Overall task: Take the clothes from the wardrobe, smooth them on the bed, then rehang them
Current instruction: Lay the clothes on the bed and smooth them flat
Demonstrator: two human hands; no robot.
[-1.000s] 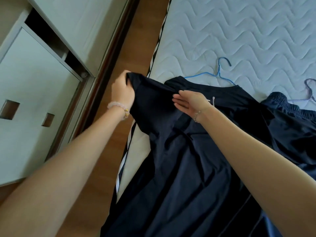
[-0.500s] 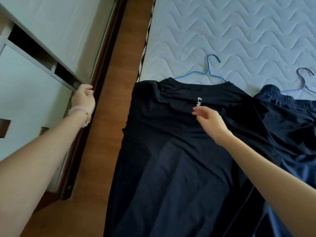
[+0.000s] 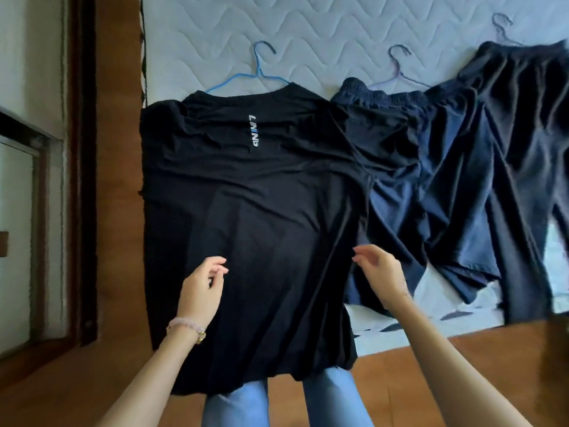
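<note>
The quilted white bed fills the upper and middle part of the frame, with brown floor down its left side and along the bottom. Across the centre lies the black T-shirt, spread flat with its collar toward the top and its hem hanging off the near edge of the bed over our jeans. A small white logo runs down from the collar.

At the left edge of the frame stands the pale wardrobe. To the right of the T-shirt lie the navy shorts, partly tucked under its sleeve, and further right another dark garment, blurred at the frame's edge.

Our left hand is over the lower left of the T-shirt, fingers loosely bent and apart, gripping nothing. Our right hand is at the shirt's lower right edge, fingers likewise relaxed. Whether the fingertips touch the cloth we cannot tell.

A blue hanger pokes out of the collar. A purple hanger shows above the shorts and a grey hanger at the upper right. A pink bracelet circles the left wrist.
</note>
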